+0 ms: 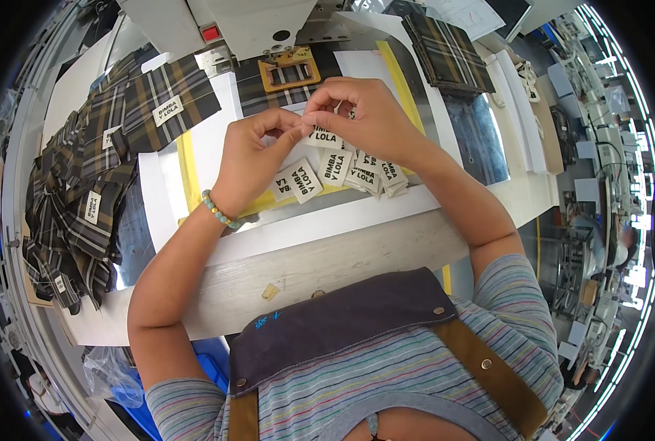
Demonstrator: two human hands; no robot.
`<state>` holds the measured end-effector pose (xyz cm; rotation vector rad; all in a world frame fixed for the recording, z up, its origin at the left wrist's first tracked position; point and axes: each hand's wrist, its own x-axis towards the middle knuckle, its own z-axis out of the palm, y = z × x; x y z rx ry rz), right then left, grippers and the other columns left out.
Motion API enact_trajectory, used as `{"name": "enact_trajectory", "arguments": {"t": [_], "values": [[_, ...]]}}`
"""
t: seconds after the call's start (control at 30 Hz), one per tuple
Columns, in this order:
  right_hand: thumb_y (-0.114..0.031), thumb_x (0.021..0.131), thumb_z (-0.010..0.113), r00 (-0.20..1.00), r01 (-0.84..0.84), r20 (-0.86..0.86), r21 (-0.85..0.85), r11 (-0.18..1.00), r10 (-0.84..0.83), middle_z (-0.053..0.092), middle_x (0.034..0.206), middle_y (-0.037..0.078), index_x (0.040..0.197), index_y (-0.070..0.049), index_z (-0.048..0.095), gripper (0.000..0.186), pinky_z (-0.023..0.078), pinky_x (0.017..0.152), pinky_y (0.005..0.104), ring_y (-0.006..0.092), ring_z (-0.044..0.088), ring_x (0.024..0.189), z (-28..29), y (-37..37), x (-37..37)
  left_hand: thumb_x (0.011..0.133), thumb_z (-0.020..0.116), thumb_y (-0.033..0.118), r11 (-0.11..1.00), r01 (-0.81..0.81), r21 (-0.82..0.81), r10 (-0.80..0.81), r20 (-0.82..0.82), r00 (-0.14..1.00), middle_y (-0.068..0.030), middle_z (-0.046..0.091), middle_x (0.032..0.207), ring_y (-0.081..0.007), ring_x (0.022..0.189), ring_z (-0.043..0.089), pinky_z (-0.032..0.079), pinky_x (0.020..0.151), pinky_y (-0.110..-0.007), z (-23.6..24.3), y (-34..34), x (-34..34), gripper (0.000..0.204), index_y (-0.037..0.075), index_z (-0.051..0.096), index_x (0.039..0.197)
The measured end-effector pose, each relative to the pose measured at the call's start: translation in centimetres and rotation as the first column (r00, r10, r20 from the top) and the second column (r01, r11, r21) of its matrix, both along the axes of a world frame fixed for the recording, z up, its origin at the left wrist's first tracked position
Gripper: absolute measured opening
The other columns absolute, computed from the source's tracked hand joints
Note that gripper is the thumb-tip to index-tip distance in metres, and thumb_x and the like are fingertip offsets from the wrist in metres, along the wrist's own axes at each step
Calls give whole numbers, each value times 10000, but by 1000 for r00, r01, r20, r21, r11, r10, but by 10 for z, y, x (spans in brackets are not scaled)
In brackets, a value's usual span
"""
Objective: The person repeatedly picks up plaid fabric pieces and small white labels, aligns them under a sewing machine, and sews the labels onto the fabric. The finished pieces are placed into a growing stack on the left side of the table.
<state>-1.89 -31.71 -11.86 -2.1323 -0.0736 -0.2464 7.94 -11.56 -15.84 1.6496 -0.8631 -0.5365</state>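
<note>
Above a heap of white fabric labels (335, 166) with black print, my left hand (258, 147) and my right hand (368, 121) meet fingertip to fingertip. Thumb and forefinger of each are pinched closed. A small whitish bit shows where they touch, mostly hidden by the fingers. One label (323, 137) sits just under my right thumb; whether it is held or lies on the heap I cannot tell. Beyond my hands, dark plaid fabric (252, 87) lies under a tan rectangular frame (289, 71) at the base of a white machine (250, 26).
Plaid fabric pieces with labels on them (169, 99) overlap in a heap at the left. A stack of folded plaid pieces (449, 55) stands at the far right. Yellow tape (401, 81) runs along the white work surface. A small tan scrap (270, 292) lies near the table's front edge.
</note>
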Motion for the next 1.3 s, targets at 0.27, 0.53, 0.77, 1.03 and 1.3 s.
{"name": "enact_trajectory", "arguments": {"t": [0.27, 0.53, 0.77, 1.03, 1.3], "values": [[-196, 988, 740, 997, 72, 36, -22, 997, -71, 730, 928, 71, 997, 2, 724, 200, 518, 701, 329, 153, 660, 797, 0, 4, 3, 1029, 753, 118, 1000, 5, -7, -6, -154, 988, -19, 797, 946, -36, 855, 673, 536, 800, -222, -5, -3, 4, 109, 23, 776, 1078], [-324, 1003, 778, 986, 154, -67, 41, 987, -151, 768, 973, 52, 1102, -41, 798, 301, 541, 762, 289, 126, 685, 850, 18, -27, -3, 1025, 755, 139, 997, -53, -62, 41, -170, 985, -16, 798, 898, -29, 785, 656, 506, 722, -212, -12, -3, 5, 117, 24, 773, 1034], [-252, 956, 820, 970, 86, -237, 149, 985, -49, 777, 904, 23, 1058, -42, 817, 234, 517, 711, 274, 89, 664, 800, -5, -40, -5, 1033, 748, 137, 998, -69, -16, 66, -144, 987, -26, 797, 946, -47, 802, 651, 536, 736, -226, -8, -5, 4, 156, 17, 780, 1127], [-168, 965, 778, 958, 139, -229, -150, 979, -171, 778, 936, 31, 1066, -22, 798, 179, 551, 767, 278, 94, 687, 839, -11, -89, 59, 947, 782, 105, 978, -207, -13, 188, 470, 862, -126, 781, 971, -248, 856, 730, 596, 809, -347, 8, 1, 23, 256, -5, 765, 1176], [-261, 909, 800, 943, -79, -331, -172, 982, 18, 776, 879, 35, 1037, -45, 819, 251, 527, 724, 283, 101, 673, 812, -13, -91, 119, 904, 781, 96, 999, -36, 22, 3, 818, 575, -116, 752, 1152, -308, 1097, 677, 577, 951, -420, 0, 3, 42, 308, 13, 737, 1197]]}}
